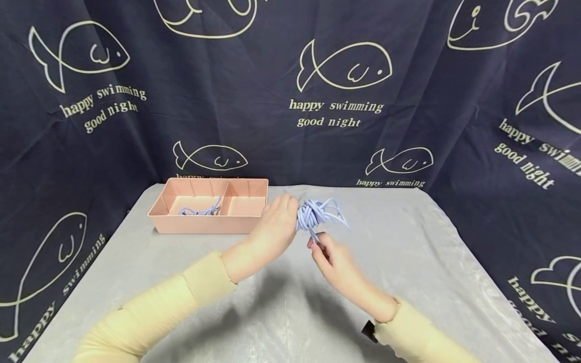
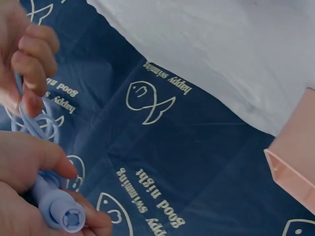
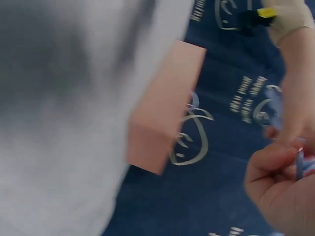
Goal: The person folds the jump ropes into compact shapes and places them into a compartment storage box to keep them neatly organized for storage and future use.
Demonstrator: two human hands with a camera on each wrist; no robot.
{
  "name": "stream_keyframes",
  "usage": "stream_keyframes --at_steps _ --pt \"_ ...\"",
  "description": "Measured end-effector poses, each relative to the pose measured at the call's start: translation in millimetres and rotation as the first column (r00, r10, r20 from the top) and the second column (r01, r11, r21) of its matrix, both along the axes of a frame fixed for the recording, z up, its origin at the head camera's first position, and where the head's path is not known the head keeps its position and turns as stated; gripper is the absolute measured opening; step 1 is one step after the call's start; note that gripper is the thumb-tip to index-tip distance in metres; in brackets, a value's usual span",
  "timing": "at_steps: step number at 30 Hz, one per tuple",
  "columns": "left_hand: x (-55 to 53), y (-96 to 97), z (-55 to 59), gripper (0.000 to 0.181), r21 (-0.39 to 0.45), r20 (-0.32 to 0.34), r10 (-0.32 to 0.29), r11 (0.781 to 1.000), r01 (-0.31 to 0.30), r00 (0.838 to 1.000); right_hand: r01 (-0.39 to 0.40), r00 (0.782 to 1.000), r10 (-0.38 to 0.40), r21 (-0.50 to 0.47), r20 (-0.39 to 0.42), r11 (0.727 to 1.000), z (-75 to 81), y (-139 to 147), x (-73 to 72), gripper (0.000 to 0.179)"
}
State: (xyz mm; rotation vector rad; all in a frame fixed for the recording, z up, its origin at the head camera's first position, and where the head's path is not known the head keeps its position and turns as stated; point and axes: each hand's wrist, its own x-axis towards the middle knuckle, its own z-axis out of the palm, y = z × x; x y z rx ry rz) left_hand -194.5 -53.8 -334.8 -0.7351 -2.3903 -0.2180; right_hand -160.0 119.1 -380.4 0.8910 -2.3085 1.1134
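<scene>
Above the table, to the right of the pink box, my left hand (image 1: 279,219) grips the handle of a light blue jump rope (image 1: 310,214). The handle's round, hollow end (image 2: 73,220) sticks out of that hand in the left wrist view. Cord is wound in a thick bundle beside the hand, and loose loops stand out on its right. Just below the bundle, my right hand (image 1: 338,264) pinches a strand of the cord between thumb and fingers. In the right wrist view my right hand mostly covers the rope.
A pink two-compartment box (image 1: 204,225) stands at the table's back left. Another blue cord (image 1: 199,212) lies in its left compartment. Grey cloth covers the table (image 1: 408,262), and dark fish-print curtains (image 1: 272,126) hang behind and at both sides.
</scene>
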Motion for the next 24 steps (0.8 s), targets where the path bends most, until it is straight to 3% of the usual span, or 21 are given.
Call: stream_keyframes --at_steps 3,5,7,10,12,14,17,21,24 --pt "2.8 4.3 0.4 0.019 -0.008 -0.009 0.046 0.999 -0.047 0.999 0.079 0.995 -0.074 0.086 -0.068 0.993 13.4 1 4.2 0.010" --pt "4.4 6.7 0.2 0.018 -0.017 -0.031 0.065 0.998 -0.066 0.997 0.138 0.979 -0.111 0.152 -0.169 0.979 21.4 2 6.2 0.012" --pt "5.5 8.4 -0.8 0.019 -0.020 -0.052 0.079 0.997 -0.080 0.996 0.195 0.945 -0.131 0.196 -0.300 0.961 28.2 4 8.1 0.011" --pt "7.4 9.6 -2.9 0.019 -0.033 -0.080 0.099 0.994 -0.102 0.992 0.257 0.867 -0.135 0.198 -0.480 0.946 36.3 5 9.5 0.006" --pt "8.6 9.7 -3.7 0.019 -0.037 -0.078 0.106 0.993 -0.109 0.991 0.270 0.820 -0.133 0.171 -0.556 0.948 40.0 5 9.7 0.009" --pt "10.0 10.1 -3.6 0.019 -0.039 -0.065 0.111 0.993 -0.114 0.992 0.268 0.805 -0.140 0.142 -0.576 0.953 42.4 5 10.4 0.014" --pt "12.0 11.2 -2.4 0.021 -0.034 -0.033 0.113 0.993 -0.114 0.993 0.269 0.812 -0.175 0.090 -0.557 0.959 45.1 6 12.2 0.024" --pt "14.4 13.0 -0.2 0.023 -0.033 -0.013 0.115 0.993 -0.115 0.993 0.238 0.858 -0.199 0.022 -0.474 0.971 48.7 7 14.5 0.033" --pt "14.4 13.2 -0.4 0.022 -0.037 -0.036 0.132 0.990 -0.133 0.991 0.180 0.891 -0.156 0.014 -0.426 0.984 52.2 9 14.5 0.030"
